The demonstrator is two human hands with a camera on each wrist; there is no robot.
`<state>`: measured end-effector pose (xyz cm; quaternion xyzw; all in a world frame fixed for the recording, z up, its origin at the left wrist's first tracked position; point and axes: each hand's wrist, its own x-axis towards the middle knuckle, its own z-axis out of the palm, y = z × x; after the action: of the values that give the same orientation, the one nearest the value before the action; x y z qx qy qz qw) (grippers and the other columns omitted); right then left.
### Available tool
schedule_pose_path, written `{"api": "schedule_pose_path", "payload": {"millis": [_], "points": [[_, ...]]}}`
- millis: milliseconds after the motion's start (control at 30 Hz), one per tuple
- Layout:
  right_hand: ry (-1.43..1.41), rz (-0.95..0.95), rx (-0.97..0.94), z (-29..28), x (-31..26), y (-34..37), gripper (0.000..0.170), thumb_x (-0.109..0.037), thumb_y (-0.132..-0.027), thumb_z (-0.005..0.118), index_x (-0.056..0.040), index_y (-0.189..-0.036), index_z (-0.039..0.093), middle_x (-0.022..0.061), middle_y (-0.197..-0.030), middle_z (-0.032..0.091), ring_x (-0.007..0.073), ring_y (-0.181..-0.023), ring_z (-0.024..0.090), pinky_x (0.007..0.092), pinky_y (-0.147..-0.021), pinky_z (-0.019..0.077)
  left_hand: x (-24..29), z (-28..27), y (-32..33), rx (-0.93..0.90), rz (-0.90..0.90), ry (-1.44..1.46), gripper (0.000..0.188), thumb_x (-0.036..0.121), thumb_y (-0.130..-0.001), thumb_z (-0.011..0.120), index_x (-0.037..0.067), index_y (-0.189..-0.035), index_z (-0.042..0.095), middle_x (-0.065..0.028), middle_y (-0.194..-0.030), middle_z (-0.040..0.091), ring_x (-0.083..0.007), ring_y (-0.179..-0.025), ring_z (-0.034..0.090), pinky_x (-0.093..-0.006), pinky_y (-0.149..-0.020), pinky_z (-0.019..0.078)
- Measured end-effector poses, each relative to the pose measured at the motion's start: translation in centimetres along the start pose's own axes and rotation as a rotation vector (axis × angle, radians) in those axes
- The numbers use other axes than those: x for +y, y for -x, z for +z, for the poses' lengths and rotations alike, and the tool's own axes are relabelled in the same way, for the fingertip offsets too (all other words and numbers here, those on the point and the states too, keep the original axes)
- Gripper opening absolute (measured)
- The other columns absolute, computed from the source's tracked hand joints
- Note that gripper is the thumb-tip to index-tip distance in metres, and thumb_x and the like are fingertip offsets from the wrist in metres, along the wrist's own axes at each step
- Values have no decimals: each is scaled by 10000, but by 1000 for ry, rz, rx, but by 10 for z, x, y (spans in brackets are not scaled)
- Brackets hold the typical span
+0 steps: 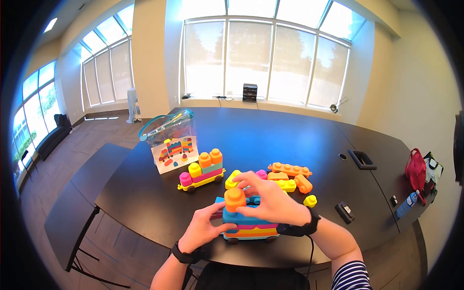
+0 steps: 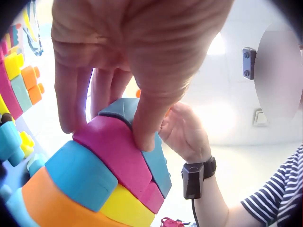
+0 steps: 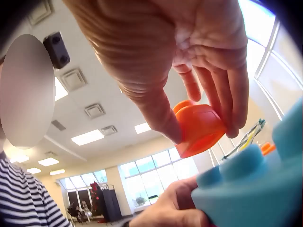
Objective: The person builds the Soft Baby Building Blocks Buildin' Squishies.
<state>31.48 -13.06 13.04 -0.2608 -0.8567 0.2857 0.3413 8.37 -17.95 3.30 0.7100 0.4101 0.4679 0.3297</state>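
Observation:
A block train car (image 1: 251,234) stands near the table's front edge, with layers of orange, yellow, magenta and blue toy building blocks. My left hand (image 1: 205,227) grips its left end, thumb on the near side and fingers on the far side. In the left wrist view the thumb and fingers straddle a magenta block (image 2: 111,144). My right hand (image 1: 273,200) pinches an orange single-stud building block (image 1: 235,199) between thumb and fingers. The right wrist view shows this block tilted, its hollow underside visible, just above the studs of a blue block (image 3: 251,194).
Behind the left hand stands a second block car (image 1: 203,176) with magenta, yellow and orange blocks. A clear zip bag (image 1: 174,140) with a picture card is farther back. Loose yellow and orange blocks (image 1: 303,183) lie beyond the right hand. A water bottle (image 1: 407,204) lies at the right.

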Motion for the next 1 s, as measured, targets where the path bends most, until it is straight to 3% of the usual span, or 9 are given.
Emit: {"api": "schedule_pose_path", "payload": {"millis": [33,167,667,867,1000], "points": [[27,-42,0,5,-1,2,551,-138,-864,847,-61,-1362,625,148,-1207,722,271,-1107,741,378,-976,589,-1,2,0,-1,6,-7,632,125,-823,931,9,-1379,656,-137,-1207,776,-242,-1134,765,-374,-1026,607],[148,-86,-46,9,9,8,523,-177,-860,849,-72,-1340,669,142,-1223,733,345,-1092,726,407,-963,574,1,6,0,14,24,0,619,124,-824,929,3,-1368,660,-138,-1209,778,-247,-1140,766,-376,-1028,606],[262,-93,-110,12,12,19,605,-184,-886,845,-113,-1454,649,136,-1195,738,349,-1032,731,407,-918,587,2,12,1,8,26,-7,565,109,-829,920,-12,-1327,684,-131,-1222,781,-254,-1145,767,-371,-1007,614],[203,-12,-166,-7,11,31,842,-246,-842,897,-112,-1582,518,157,-1359,704,337,-1253,675,426,-1060,537,4,15,1,32,34,-6,542,105,-836,913,-10,-1317,691,-132,-1214,782,-247,-1134,770,-368,-1002,618],[248,53,6,-47,36,65,1125,-289,-751,977,-115,-1672,355,162,-1429,673,282,-1371,598,432,-1153,462,3,13,1,-7,-15,-56,612,167,-802,942,-1,-1327,678,-144,-1217,780,-288,-1147,763,-400,-1010,607]]}}
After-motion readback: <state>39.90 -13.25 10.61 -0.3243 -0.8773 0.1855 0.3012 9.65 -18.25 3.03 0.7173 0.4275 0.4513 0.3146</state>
